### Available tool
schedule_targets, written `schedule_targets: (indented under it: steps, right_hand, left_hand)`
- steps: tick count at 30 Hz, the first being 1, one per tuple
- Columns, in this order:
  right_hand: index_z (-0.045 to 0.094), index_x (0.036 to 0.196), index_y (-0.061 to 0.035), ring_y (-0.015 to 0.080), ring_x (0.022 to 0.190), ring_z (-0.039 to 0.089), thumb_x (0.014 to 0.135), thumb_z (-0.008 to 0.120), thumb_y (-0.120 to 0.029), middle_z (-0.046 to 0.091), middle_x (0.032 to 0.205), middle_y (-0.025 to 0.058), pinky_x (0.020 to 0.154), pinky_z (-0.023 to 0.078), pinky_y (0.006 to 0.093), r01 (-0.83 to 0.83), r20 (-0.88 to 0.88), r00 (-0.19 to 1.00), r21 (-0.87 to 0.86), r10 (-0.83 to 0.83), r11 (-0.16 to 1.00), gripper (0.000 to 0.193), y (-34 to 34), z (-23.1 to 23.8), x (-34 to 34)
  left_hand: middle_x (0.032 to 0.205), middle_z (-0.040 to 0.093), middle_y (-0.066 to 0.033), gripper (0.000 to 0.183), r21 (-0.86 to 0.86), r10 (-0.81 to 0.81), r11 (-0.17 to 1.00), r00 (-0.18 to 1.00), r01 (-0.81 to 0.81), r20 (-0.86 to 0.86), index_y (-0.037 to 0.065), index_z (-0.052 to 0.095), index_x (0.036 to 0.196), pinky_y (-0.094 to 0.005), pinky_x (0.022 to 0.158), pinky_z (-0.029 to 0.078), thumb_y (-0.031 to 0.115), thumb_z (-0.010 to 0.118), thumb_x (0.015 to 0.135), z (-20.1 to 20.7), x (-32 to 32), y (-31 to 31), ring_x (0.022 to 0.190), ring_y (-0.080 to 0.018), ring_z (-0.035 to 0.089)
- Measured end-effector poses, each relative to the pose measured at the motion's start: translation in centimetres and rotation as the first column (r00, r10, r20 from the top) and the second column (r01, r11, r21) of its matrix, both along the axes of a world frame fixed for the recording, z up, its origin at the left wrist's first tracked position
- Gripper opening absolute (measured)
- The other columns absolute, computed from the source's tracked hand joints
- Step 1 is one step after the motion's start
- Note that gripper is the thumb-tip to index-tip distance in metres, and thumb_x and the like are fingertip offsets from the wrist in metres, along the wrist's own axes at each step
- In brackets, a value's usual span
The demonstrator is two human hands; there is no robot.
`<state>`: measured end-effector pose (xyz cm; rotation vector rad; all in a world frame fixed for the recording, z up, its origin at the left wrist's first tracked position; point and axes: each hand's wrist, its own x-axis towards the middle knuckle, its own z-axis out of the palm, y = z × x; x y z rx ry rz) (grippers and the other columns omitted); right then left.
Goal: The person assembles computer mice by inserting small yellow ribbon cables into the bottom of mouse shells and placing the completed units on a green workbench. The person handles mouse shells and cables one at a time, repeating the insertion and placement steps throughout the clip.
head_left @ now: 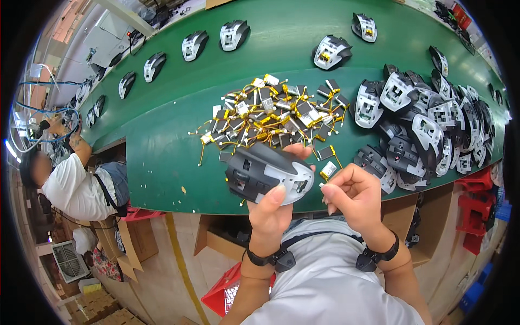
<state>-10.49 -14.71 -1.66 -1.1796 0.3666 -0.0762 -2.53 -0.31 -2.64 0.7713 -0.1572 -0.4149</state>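
Note:
My left hand (272, 214) grips a black and white computer mouse (254, 172), thumb on its pale end and fingers round its far side. An opening in the white part shows a bit of circuit board. Close to that end, my right hand (355, 197) pinches a small white plug (323, 185) between thumb and fingertips. Just beyond those fingertips is a small battery (328, 170) with yellow tape; whether its wire runs to the plug I cannot tell. A heap of small wired batteries (265, 111) lies behind the mouse on the green bench (162, 173).
Many similar mice (425, 130) are piled on the right. More stand spaced along the green belt (281, 40) at the back. Cardboard boxes (216, 241) sit under the bench edge, with red stools (474, 211) at the right. A co-worker (81, 187) sits at the left.

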Motion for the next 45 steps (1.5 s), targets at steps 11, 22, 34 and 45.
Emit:
schedule_targets:
  steps: [11, 22, 34, 45]
  right_hand:
    - [0.063, 0.091, 0.0002, 0.0223, 0.068, 0.061, 0.077, 0.073, 0.004, 0.062, 0.080, 0.0098, 0.060, 0.051, 0.0306, 0.027, 0.252, 0.937, -0.741, 0.240, 0.671, 0.017, -0.3, 1.4, -0.2]
    - [0.068, 0.092, 0.0007, 0.0235, 0.073, 0.066, 0.076, 0.070, 0.009, 0.068, 0.086, 0.0122, 0.064, 0.055, 0.0304, 0.101, 0.309, 0.917, -0.792, 0.252, 0.602, 0.018, -0.8, 1.9, 0.1]
    - [0.067, 0.089, 0.0043, 0.0152, 0.073, 0.068, 0.081, 0.073, 0.001, 0.070, 0.088, 0.0120, 0.067, 0.056, 0.0259, 0.128, 0.238, 0.968, -0.733, 0.075, 0.668, 0.011, -1.1, 0.5, -0.4]
    - [0.066, 0.087, 0.0009, 0.0095, 0.067, 0.060, 0.085, 0.073, -0.004, 0.069, 0.083, 0.0070, 0.059, 0.048, 0.0248, 0.111, 0.180, 0.984, -0.652, 0.012, 0.750, 0.009, -0.8, -0.8, -0.1]
  left_hand:
    - [0.120, 0.057, -0.0277, 0.074, 0.058, -0.080, 0.995, 0.997, 0.080, -0.007, 0.000, 0.041, 0.140, -0.0492, 0.090, 0.053, 0.054, 0.052, 0.090, -0.5, -0.6, 0.2, 0.106, -0.0413, 0.063]
    - [0.121, 0.058, -0.0263, 0.067, -0.080, -0.124, 0.991, 0.978, 0.111, -0.170, 0.000, 0.042, 0.138, -0.0483, 0.092, 0.053, 0.050, 0.048, 0.094, -0.7, -1.3, 0.5, 0.107, -0.0381, 0.063]
    - [0.122, 0.056, -0.0263, 0.071, -0.008, -0.168, 0.986, 0.980, 0.168, -0.103, 0.000, 0.039, 0.139, -0.0477, 0.090, 0.055, 0.050, 0.050, 0.091, -0.3, -1.7, 0.4, 0.109, -0.0378, 0.063]
    - [0.126, 0.056, -0.0232, 0.072, -0.051, -0.158, 0.987, 0.986, 0.155, -0.061, 0.000, 0.035, 0.142, -0.0430, 0.096, 0.052, 0.045, 0.055, 0.090, -0.3, -2.1, 1.3, 0.114, -0.0324, 0.060]
